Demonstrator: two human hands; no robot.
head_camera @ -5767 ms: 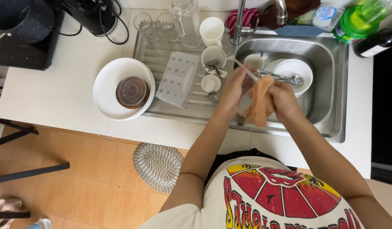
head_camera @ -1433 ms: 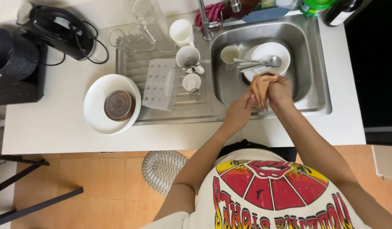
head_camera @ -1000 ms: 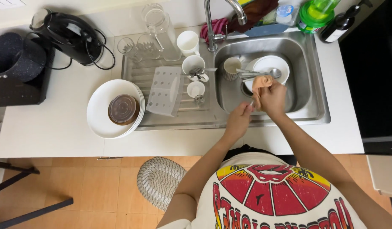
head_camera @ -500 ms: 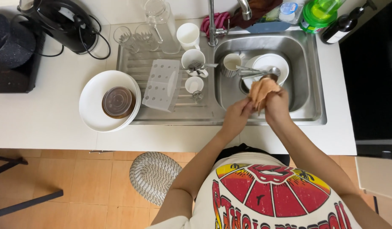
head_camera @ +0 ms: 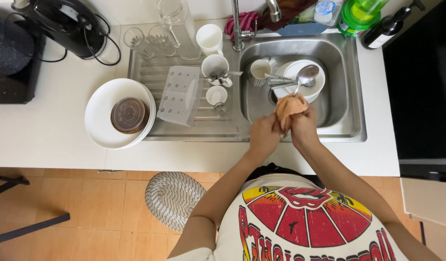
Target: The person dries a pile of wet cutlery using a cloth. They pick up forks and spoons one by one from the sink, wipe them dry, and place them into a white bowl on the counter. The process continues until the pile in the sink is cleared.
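Both my hands hold an orange cloth (head_camera: pixel 289 107) over the near edge of the steel sink (head_camera: pixel 347 92). My left hand (head_camera: pixel 264 136) grips its lower left side and my right hand (head_camera: pixel 304 127) is clenched around its right side. The cloth is bunched up between them. Just beyond it in the sink lie a white bowl (head_camera: pixel 317 87), a ladle (head_camera: pixel 306 76), several spoons and a white cup (head_camera: pixel 259 72).
A drainboard (head_camera: pixel 150 72) left of the sink carries glasses, white mugs (head_camera: pixel 210 38) and a white cutlery holder (head_camera: pixel 180 94). Stacked white plates with a brown lidded bowl (head_camera: pixel 128 115) sit further left. A green bottle (head_camera: pixel 358 17), a dark pump bottle and the tap stand behind the sink.
My hands have stayed over the sink, working the orange cloth between them; the left hand let go briefly and came back onto it. The view shifted slightly.
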